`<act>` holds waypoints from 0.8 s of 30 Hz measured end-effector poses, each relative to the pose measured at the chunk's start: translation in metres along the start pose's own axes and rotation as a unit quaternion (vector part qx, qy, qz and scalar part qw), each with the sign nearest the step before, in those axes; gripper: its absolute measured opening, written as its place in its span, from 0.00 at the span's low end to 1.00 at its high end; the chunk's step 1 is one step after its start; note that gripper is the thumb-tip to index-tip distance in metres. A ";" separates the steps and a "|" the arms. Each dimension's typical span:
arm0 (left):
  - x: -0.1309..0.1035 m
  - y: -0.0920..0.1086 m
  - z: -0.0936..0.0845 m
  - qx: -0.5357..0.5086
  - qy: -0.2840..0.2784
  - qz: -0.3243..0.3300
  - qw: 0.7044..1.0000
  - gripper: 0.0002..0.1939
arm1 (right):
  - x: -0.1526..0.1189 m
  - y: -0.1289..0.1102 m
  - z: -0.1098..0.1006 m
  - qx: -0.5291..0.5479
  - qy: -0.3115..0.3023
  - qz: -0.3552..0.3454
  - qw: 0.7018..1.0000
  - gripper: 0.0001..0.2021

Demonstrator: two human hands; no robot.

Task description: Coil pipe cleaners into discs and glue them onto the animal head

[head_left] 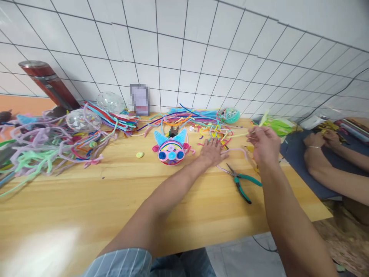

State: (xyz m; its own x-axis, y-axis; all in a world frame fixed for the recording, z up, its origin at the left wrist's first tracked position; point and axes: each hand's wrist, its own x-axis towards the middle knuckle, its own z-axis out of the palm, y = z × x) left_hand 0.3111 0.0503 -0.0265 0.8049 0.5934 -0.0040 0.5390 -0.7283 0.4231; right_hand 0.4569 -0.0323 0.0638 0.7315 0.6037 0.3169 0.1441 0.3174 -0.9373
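My left hand (212, 152) lies on the table with its fingers stretched out, at the near edge of a small pile of pipe cleaner scraps (218, 132). Raised off the table, my right hand (264, 144) pinches a pale yellow pipe cleaner (263, 118), whose other end seems to run left toward the scraps. Left of my left hand sits a round pipe cleaner figure (171, 147) with blue pointed ears and blue coiled eyes. Green-handled pliers (241, 181) lie slightly open between my forearms.
Tangled pipe cleaners (49, 146) cover the table's left side, beside a red-brown thermos (50, 84). Bundled pipe cleaners (190, 115) and a phone (140, 100) are along the tiled wall. Another person's hands (319, 148) work at the right.
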 end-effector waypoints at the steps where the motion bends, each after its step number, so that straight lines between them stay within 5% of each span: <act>1: 0.002 0.000 0.000 -0.002 -0.002 -0.002 1.000 0.45 | 0.000 -0.009 -0.005 0.014 0.011 -0.011 1.000 0.09; 7: 0.001 0.001 -0.010 -0.059 0.011 -0.006 0.998 0.44 | -0.025 -0.075 -0.022 0.100 0.021 -0.040 0.994 0.06; 11: -0.016 0.009 -0.029 -0.146 0.078 0.003 0.986 0.33 | -0.054 -0.105 -0.023 0.106 -0.007 -0.049 0.993 0.06; 14: -0.040 0.022 -0.047 -0.236 0.124 0.006 0.964 0.23 | -0.075 -0.113 -0.021 0.079 -0.032 -0.051 0.995 0.07; 19: -0.113 0.030 -0.066 -0.400 0.056 0.012 0.915 0.34 | -0.109 -0.112 -0.017 0.046 -0.092 -0.041 0.994 0.05; 20: -0.131 0.027 -0.068 -0.446 0.018 0.016 0.895 0.36 | -0.116 -0.111 -0.015 0.041 -0.102 -0.034 0.993 0.04; 22: -0.167 0.019 -0.073 -0.646 -0.132 -0.013 0.751 0.33 | -0.129 -0.107 -0.011 0.036 -0.113 -0.018 0.993 0.05; 24: -0.197 0.007 -0.079 -0.726 -0.193 -0.048 0.659 0.24 | -0.141 -0.102 -0.005 0.033 -0.130 -0.011 0.991 0.06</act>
State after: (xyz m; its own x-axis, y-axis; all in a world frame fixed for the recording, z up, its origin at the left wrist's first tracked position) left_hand 0.1370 -0.0448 0.0488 0.9388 0.2768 -0.2051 0.0127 0.5672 0.8235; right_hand 0.3428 -0.1535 0.1138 0.5315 0.7612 0.3715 0.1071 0.3747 -0.9209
